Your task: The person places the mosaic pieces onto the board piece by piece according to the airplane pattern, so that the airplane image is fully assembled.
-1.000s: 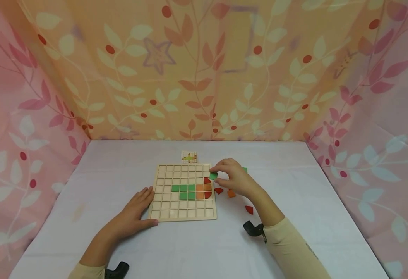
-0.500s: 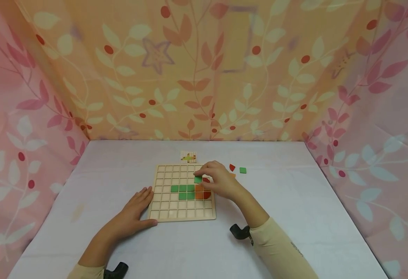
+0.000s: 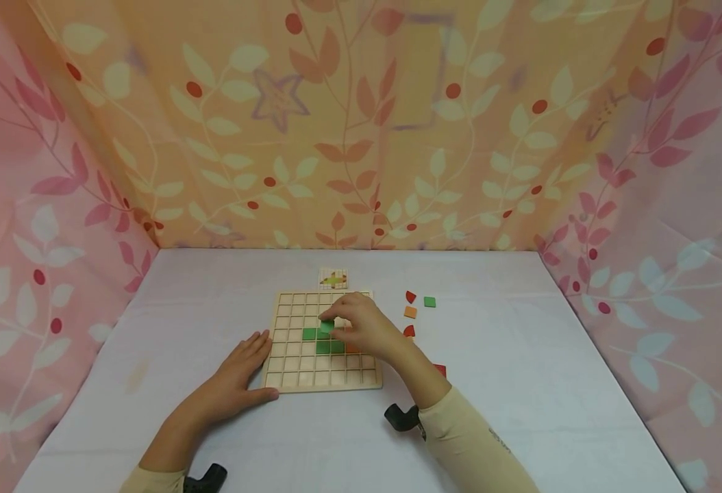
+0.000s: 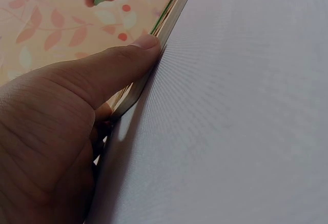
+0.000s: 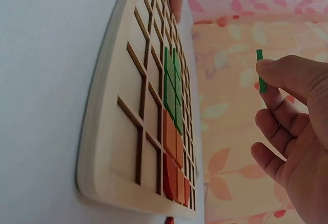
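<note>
A wooden grid board (image 3: 288, 368) lies on the white cloth, with green square tiles (image 3: 323, 347) and orange ones (image 3: 352, 348) set in its middle. My right hand (image 3: 370, 329) pinches a green square tile (image 5: 261, 71) between thumb and finger, raised over the board. In the right wrist view the remaining fingers are loosely bent, and red rounded tiles (image 5: 168, 178) show at the row's end. My left hand (image 3: 228, 383) rests along the board's left edge, fingers extended, the thumb (image 4: 123, 62) touching the near corner. In the head view my right hand hides part of the pattern.
A small picture card (image 3: 333, 279) lies just behind the board. Loose tiles lie to the right: a green square (image 3: 429, 302), an orange one (image 3: 410, 312) and red pieces (image 3: 410, 296). A black wrist camera (image 3: 401, 417) sits by the right sleeve. Patterned cloth (image 3: 361, 137) walls surround the table.
My right hand has moved left across the board with the green tile, from the right edge to above the green row. Loose tiles at the right are uncovered. The left hand stays put.
</note>
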`<state>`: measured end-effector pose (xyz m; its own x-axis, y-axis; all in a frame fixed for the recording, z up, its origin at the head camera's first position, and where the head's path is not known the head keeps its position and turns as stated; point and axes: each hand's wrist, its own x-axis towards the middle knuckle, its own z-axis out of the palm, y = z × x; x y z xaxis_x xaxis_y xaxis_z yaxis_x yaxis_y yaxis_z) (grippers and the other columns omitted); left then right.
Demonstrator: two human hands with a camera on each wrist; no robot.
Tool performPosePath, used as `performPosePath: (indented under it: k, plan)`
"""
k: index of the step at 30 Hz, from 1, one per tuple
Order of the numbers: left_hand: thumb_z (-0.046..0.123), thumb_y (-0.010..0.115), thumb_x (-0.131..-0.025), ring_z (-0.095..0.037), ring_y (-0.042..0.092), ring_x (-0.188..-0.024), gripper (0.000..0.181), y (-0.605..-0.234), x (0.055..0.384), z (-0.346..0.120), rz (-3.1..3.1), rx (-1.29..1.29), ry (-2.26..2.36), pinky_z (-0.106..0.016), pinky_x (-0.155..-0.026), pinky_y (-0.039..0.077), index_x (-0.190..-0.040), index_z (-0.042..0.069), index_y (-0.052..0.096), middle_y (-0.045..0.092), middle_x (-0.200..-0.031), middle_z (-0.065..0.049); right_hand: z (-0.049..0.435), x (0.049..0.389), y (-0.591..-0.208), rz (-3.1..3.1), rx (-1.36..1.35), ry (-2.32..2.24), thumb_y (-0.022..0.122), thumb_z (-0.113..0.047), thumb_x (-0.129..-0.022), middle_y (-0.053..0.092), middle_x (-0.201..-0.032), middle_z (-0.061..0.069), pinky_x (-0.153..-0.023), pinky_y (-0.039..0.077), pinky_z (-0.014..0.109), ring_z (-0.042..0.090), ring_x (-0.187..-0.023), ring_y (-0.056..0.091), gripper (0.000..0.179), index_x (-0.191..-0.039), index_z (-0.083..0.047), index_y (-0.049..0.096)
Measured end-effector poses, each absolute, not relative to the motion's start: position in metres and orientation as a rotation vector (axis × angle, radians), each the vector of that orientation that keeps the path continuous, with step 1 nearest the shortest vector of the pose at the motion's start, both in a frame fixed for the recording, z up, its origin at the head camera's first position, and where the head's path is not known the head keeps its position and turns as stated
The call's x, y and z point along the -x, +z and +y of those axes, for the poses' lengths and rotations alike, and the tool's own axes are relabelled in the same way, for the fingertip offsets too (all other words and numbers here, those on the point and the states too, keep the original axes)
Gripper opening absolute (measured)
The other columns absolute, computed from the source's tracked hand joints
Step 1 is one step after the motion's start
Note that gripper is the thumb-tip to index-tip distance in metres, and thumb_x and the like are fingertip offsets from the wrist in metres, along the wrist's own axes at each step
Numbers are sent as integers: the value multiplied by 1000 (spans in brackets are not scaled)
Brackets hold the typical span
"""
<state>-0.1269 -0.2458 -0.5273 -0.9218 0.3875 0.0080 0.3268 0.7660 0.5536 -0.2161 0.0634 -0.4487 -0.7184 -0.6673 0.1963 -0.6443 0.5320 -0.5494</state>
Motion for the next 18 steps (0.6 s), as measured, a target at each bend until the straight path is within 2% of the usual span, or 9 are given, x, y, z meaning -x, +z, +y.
performPosePath:
  k: [8, 15, 18]
  plan:
    - [63, 75, -84, -36, 12, -158, 109, -529, 128, -247, 2852, -599, 855, -24, -126, -5, -161, 2, 28, 18, -171, -13, 47, 213, -459, 2737, 1212, -846, 75, -21, -93, 69, -115, -6, -106, 43, 41, 17, -116, 57, 29, -122, -19, 76]
    - [63, 75, -84, -36, 11, -159, 108, -528, 128, -247, 2848, -582, 862, -36, -129, 1, -161, 3, 28, 18, -171, -12, 34, 213, -469, 2736, 1177, -754, 75, -24, -94, 67, -114, -10, -106, 43, 36, 11, -113, 56, 29, -123, -24, 76]
    - [63, 75, -84, -36, 11, -159, 108, -527, 127, -247, 2845, -579, 868, -37, -129, 1, -161, 3, 29, 18, -171, -12, 30, 213, -472, 2740, 1177, -710, 75, -24, -94, 67, -114, -11, -104, 43, 34, 10, -112, 55, 30, -124, -25, 76]
